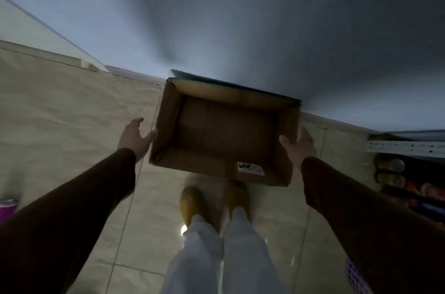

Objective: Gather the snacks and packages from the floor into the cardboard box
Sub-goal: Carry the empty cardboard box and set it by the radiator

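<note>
i am standing over an open, empty brown cardboard box (224,132) lying on the pale tiled floor (72,113) at twelve o'clock from my yellow shoes (192,202), my left hand (136,137) spread beside its nine o'clock wall, my right hand (301,144) spread, touching its three o'clock wall.

left hand (134,136): fingers spread, palm turned inward, thumb forward | right hand (302,147): fingers straight, thumb out | both arms: stretched forward and down, dark sleeves to the wrists | legs: standing, pale trousers, tan shoes
</note>
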`<state>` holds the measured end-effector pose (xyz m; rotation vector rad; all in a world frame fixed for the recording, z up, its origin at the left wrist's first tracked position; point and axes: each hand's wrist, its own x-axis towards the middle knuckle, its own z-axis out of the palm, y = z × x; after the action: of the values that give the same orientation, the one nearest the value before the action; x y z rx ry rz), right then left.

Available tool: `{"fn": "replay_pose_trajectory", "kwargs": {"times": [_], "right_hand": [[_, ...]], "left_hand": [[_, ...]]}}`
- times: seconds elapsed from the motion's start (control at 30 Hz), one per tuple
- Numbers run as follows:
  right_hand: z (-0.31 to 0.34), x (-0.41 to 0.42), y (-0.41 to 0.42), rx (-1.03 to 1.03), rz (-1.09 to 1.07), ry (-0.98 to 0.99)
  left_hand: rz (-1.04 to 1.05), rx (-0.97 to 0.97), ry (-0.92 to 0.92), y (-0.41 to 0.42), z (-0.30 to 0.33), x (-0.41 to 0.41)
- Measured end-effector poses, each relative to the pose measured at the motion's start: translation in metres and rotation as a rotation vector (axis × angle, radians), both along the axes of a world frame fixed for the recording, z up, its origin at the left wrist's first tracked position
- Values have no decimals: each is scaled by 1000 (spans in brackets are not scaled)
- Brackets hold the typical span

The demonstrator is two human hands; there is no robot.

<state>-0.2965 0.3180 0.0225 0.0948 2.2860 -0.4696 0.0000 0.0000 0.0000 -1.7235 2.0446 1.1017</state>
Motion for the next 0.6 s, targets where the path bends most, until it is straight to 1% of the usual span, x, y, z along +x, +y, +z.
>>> {"fn": "replay_pose_trajectory", "kwargs": {"times": [0.07,0.2,0.27,0.33,0.47,0.6], "right_hand": [[-25,-11,0,37,-63,-18],[-84,-25,13,35,-202,-153],[-104,-24,19,-1,-237,-154],[-118,-23,22,-37,-282,-127],[-111,-12,15,-59,-267,-101],[-75,7,-8,-66,-162,-76]], "left_hand": [[31,32,-7,-8,-24,-11],[85,112,-26,-12,-76,-27],[93,124,-2,-8,-97,-28],[177,125,44,-2,-113,-26],[331,83,68,10,-111,-9],[439,59,56,18,-70,41]]}}
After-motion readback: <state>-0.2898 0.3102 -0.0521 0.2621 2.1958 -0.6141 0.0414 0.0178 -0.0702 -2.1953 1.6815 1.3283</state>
